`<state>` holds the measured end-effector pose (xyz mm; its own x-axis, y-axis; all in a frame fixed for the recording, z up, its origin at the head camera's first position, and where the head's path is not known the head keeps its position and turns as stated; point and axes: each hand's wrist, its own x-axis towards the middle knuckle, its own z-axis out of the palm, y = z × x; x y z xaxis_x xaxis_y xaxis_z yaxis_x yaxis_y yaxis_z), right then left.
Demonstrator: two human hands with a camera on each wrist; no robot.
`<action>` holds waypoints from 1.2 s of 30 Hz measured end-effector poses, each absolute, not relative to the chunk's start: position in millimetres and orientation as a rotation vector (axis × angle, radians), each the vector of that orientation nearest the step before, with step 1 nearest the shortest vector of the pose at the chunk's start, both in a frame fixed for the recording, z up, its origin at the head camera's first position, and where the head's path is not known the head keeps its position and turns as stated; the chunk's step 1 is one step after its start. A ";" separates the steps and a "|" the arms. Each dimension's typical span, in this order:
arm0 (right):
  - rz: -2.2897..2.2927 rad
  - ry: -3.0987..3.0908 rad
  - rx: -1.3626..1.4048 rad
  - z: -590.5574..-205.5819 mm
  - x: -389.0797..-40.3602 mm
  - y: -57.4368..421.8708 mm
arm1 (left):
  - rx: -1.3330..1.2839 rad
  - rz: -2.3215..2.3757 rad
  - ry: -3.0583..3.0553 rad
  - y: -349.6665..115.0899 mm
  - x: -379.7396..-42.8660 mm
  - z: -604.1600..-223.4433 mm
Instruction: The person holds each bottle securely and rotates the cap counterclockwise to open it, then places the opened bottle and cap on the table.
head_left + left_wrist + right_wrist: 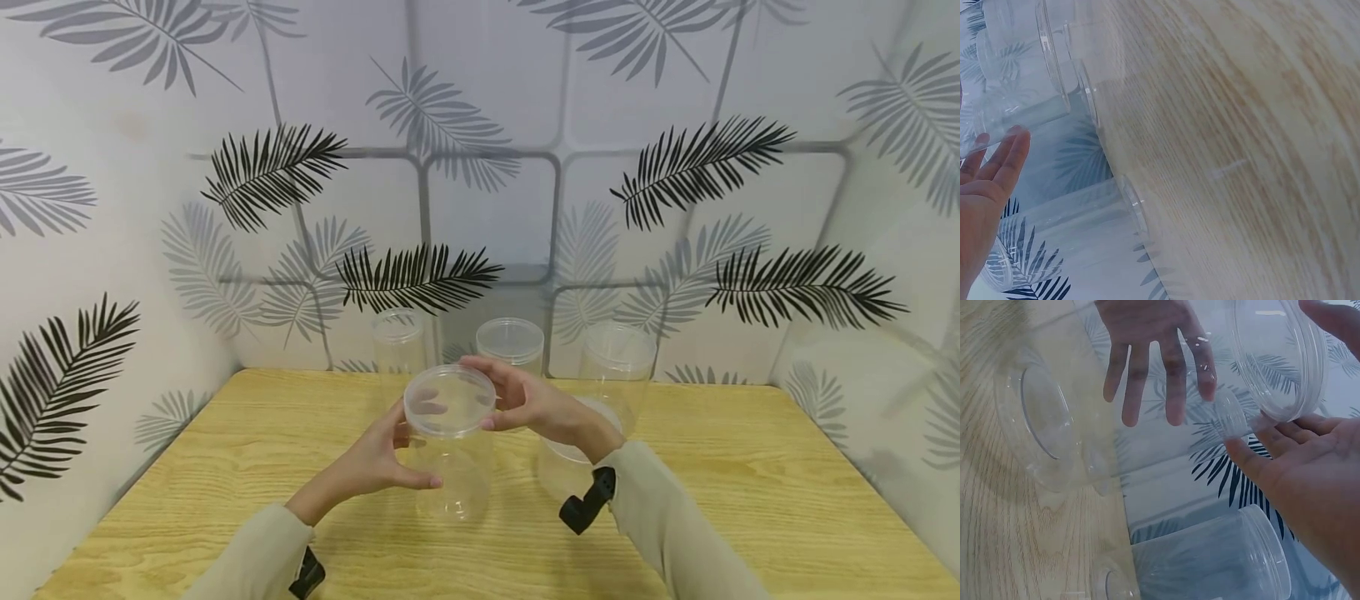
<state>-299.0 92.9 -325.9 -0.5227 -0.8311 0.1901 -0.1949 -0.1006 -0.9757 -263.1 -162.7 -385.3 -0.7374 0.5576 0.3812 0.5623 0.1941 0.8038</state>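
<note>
A clear round plastic jar with a clear lid stands upright between both hands. My left hand grips its side, thumb across the near face and fingers behind. Through the clear wall, the right wrist view shows the left fingers spread along the jar. My right hand holds the lid's rim from the right, thumb at the near edge and fingers around the far side. In the left wrist view the jar's base appears at the upper left.
Behind stand a slim clear jar, a lidded jar and another clear jar at the right. A shorter jar sits partly hidden behind my right wrist. The wooden table meets a leaf-patterned wall.
</note>
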 end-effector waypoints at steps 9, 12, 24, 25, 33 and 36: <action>-1.779 1.946 -1.040 -324.8 -280.3 87.6 | -1.111 -1.609 -2.421 -163.2 -263.7 -383.6; -1.824 2.082 -0.973 -325.8 -271.2 83.1 | -1.101 -1.585 -2.418 -162.8 -260.3 -379.6; -1.845 2.386 -0.856 -331.0 -255.2 65.1 | -1.117 -1.587 -2.389 -159.6 -254.3 -371.2; -1.847 2.383 -0.859 -331.3 -255.7 65.0 | -1.110 -1.595 -2.390 -160.3 -256.6 -373.9; -1.811 2.085 -0.976 -329.2 -269.6 76.1 | -1.120 -1.613 -2.418 -165.6 -264.2 -383.5; -1.794 1.914 -1.013 -327.5 -278.5 81.0 | -1.138 -1.632 -2.418 -166.1 -264.3 -383.5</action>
